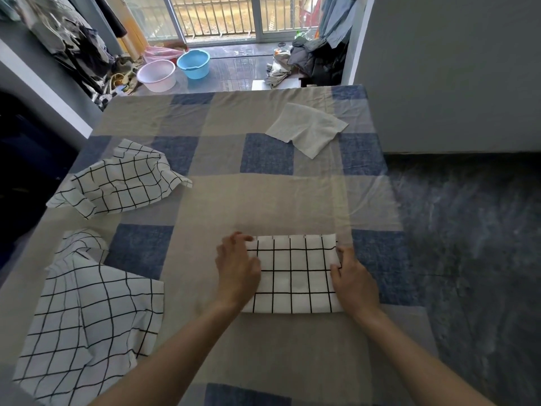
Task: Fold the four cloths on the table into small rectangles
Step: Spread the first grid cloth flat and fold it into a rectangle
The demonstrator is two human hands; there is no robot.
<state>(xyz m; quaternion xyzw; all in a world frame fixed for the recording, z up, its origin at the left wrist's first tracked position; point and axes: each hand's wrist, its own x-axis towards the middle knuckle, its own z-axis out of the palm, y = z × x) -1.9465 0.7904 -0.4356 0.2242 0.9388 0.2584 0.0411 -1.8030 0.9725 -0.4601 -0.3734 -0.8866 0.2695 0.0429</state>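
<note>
While both hands sit on it, the folded white cotton cloth with a black grid print (292,273) lies flat as a rectangle near the front edge of the tabletop, a bit right of centre. The left hand (237,273) rests on the cloth's left end w/ fingers spread and loosely bent, fingertips reaching toward its far-left corner; they look relaxed, not clamped on the fabric. The right hand (352,281) is at the cloth's right end, fingers curled at that edge, and it seems to pinch the fabric there (the exact contact is hidden under the knuckles, so hard to be sure).

The table is covered by a beige, grey and blue checked tablecloth (210,200). At the left edge, about halfway back, lies a crumpled white cloth with a black grid (120,183), unfolded. Toward the front-left corner a bigger white grid-print cloth (87,317) is spread loosely, rumpled, partly over the table's left edge. Near the back-right corner sits a plain white thin cloth (307,128), roughly flat w/ one corner toward the right edge, well apart from the others.

Beyond the back edge, on the floor: a pale pink plastic basin (156,76) and a blue plastic basin (193,64) just beside each other, plus a heap of dark clothes (316,61) by the balcony door.
</note>
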